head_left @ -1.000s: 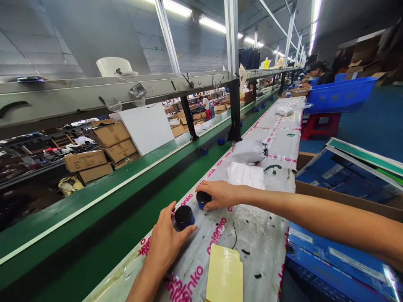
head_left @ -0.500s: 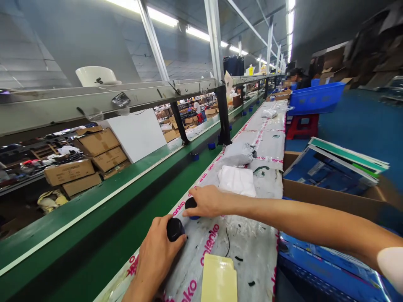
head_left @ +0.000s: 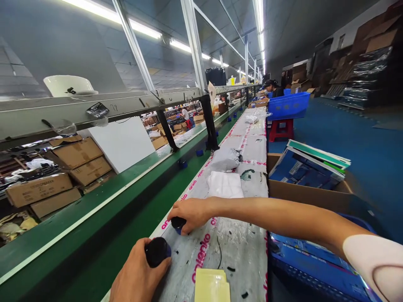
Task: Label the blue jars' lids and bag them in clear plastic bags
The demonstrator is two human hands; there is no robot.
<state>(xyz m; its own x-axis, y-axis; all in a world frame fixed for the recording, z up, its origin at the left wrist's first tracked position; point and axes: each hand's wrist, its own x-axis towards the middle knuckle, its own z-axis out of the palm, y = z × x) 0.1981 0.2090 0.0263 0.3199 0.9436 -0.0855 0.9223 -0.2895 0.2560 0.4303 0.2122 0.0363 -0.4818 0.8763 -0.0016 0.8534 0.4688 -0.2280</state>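
My left hand is closed around a round black-topped item with a blue side, at the belt-side edge of the plastic-covered table. Just beyond it, my right hand grips a second black-and-blue round item, its fingers curled over and around it. The two items stand apart on the table. Nearer me lies a yellow card or pad. A folded white cloth and a crumpled plastic bag rest past my right hand.
On the left, a green conveyor belt carries several blue items. At the right stand an open carton with blue and green packaging, a blue tub on a red stool, and a person farther off.
The view has turned right. Both hands still hold their round items and appear lower and farther left in view. Blue items on the belt have moved nearer.
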